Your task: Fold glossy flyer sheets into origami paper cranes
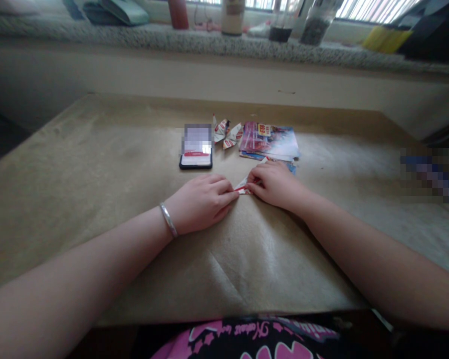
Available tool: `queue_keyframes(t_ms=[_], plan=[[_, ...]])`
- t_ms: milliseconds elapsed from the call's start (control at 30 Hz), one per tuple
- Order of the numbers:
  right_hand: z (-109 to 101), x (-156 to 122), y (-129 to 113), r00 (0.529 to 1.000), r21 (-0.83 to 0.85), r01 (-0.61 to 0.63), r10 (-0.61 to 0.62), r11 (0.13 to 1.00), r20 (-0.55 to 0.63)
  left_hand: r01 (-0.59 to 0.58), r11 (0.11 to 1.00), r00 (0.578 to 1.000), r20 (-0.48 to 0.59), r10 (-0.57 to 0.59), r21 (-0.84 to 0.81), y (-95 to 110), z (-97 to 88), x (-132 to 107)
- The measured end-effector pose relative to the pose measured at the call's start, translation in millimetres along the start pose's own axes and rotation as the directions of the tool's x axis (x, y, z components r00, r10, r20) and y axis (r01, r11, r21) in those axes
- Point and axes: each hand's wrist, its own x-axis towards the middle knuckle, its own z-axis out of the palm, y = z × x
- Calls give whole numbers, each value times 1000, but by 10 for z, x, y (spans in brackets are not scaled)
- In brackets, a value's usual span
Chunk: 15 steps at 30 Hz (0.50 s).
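Note:
A small folded piece of printed paper, white with red print, lies on the table between my hands. My left hand, with a silver bangle at the wrist, presses its fingertips on the paper's left corner. On the right side, my right hand pinches the paper between thumb and bent fingers, hiding part of it. Just beyond stands a folded paper figure with pointed flaps. Right of that figure is a stack of colourful printed sheets, partly behind my right hand.
A phone with its screen lit lies beyond my left hand. The table has a creased tan cover. Jars and a red container stand on the stone windowsill. A blurred blue item lies at the right edge.

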Motion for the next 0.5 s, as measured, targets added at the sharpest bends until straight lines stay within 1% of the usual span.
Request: queue_keyframes(t_ms=[100, 233, 300, 400, 500], plan=[[-3, -14, -18, 1000, -45, 12, -12, 999, -4, 0, 1000, 1000, 1, 0, 7, 4, -4, 3], [-11, -50, -89, 997, -163, 69, -74, 984, -22, 1, 1000, 1000, 3, -1, 6, 6, 2, 7], [-10, -63, -127, 995, -194, 88, -95, 977, -26, 1, 1000, 1000, 1, -1, 8, 1, 10, 5], [-1, -61, -155, 995, -177, 85, -91, 980, -26, 0, 1000, 1000, -6, 0, 12, -13, 18, -2], [4, -40, -147, 998, -125, 53, -54, 991, -10, -7, 1000, 1000, -10, 7, 3, -33, 14, -10]])
